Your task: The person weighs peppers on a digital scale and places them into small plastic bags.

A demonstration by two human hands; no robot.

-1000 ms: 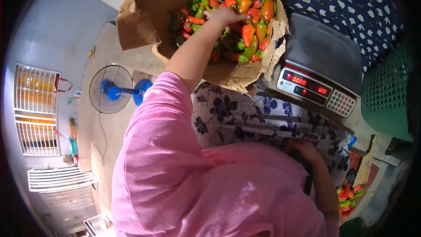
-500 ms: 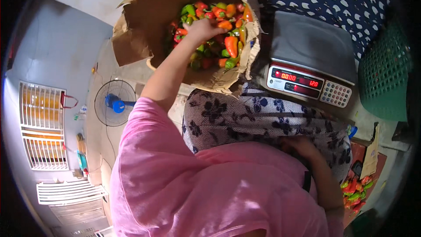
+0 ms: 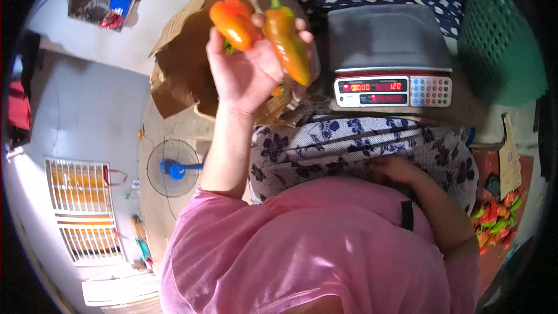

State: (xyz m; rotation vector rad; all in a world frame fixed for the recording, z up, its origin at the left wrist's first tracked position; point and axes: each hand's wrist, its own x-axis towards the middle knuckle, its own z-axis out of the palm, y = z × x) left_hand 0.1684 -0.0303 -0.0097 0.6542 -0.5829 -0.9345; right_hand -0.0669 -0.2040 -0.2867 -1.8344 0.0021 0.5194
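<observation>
Gripping two orange peppers (image 3: 261, 26), the left hand (image 3: 247, 72) hangs above the bag (image 3: 180, 75), beside the scale (image 3: 389, 58); the right hand (image 3: 395, 168) rests on patterned cloth (image 3: 325, 151), grip unclear.

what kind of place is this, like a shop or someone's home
Probably a small produce stall or sorting spot. A grey digital weighing scale with red readouts sits by a brown cardboard box, the left hand lifts two orange peppers, and more red and green peppers lie heaped nearby.

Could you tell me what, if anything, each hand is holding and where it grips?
The left hand grips two orange peppers around their lower ends. The right hand rests on patterned cloth, holding nothing visible.
</observation>
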